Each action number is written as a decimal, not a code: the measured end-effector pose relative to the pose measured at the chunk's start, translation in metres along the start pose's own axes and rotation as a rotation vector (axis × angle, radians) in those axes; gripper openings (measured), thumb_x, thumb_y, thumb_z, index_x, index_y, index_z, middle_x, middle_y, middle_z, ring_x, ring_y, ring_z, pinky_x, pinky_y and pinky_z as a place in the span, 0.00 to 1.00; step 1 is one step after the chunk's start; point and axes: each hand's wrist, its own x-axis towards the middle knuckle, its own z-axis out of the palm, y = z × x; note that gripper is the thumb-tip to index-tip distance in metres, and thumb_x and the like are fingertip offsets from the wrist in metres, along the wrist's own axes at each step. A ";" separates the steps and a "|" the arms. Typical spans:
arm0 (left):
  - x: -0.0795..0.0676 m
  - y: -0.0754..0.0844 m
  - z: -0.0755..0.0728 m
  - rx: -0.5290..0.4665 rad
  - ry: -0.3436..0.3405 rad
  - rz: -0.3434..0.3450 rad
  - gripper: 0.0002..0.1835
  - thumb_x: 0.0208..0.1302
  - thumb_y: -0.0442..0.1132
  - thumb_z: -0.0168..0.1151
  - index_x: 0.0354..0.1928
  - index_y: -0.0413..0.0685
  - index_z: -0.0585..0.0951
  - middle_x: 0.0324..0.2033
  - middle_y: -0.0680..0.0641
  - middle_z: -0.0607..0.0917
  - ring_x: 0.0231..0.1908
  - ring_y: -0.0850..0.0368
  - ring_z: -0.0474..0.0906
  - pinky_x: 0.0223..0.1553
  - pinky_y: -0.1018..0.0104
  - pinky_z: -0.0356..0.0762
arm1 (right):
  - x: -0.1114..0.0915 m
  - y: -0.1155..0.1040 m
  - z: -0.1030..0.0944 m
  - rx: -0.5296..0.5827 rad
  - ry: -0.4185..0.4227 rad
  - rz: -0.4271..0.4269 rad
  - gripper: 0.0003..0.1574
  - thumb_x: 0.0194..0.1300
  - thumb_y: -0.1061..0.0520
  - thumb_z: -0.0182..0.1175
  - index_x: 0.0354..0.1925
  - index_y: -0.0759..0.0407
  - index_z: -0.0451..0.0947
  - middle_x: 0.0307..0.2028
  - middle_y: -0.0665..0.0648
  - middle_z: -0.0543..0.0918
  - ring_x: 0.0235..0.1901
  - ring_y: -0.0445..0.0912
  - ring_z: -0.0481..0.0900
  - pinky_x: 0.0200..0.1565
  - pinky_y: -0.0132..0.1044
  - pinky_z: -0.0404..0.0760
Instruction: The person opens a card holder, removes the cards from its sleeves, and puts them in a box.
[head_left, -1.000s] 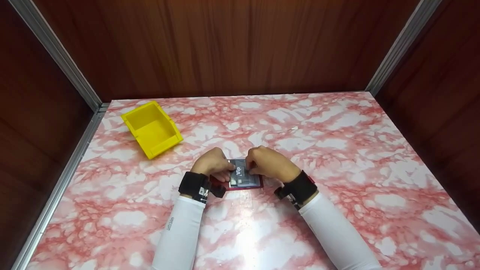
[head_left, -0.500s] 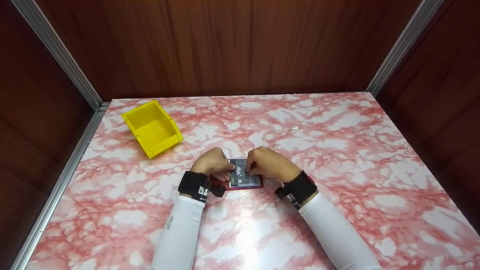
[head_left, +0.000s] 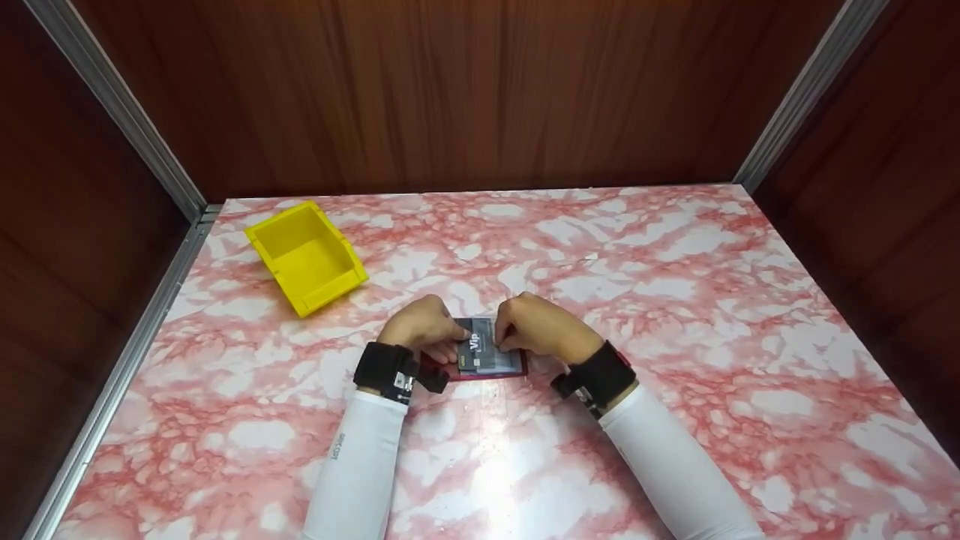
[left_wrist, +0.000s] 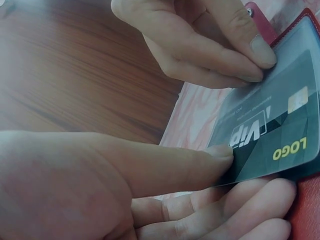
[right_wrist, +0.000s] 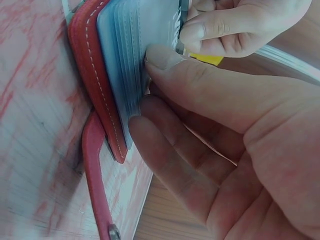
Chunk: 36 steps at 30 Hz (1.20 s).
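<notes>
On a marbled pink-and-white tabletop (head_left: 645, 285) before brown wood-grain panels (head_left: 480, 90) lies a red leather card holder (right_wrist: 92, 70), the right hand (head_left: 546, 328) pinching its clear plastic sleeves (right_wrist: 122, 55), the left hand (head_left: 420, 328) a black rectangular Vip card (left_wrist: 272, 122).

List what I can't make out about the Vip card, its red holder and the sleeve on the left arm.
Small print on the card, left wrist view: too small and faint.
The card's underside, head view: its front faces the camera.
Red cover, left wrist view: cut off by the right edge.
Number of clear pockets, right wrist view: edges blurred, partly covered by the right hand.
Lettering on the left sleeve, head view: too small.
</notes>
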 end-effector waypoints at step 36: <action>0.000 0.001 -0.005 -0.011 0.005 0.006 0.10 0.71 0.30 0.69 0.32 0.44 0.77 0.36 0.46 0.85 0.22 0.61 0.85 0.27 0.73 0.86 | 0.000 0.000 0.002 0.001 -0.019 0.080 0.05 0.60 0.65 0.79 0.37 0.59 0.94 0.40 0.58 0.94 0.43 0.52 0.91 0.52 0.46 0.90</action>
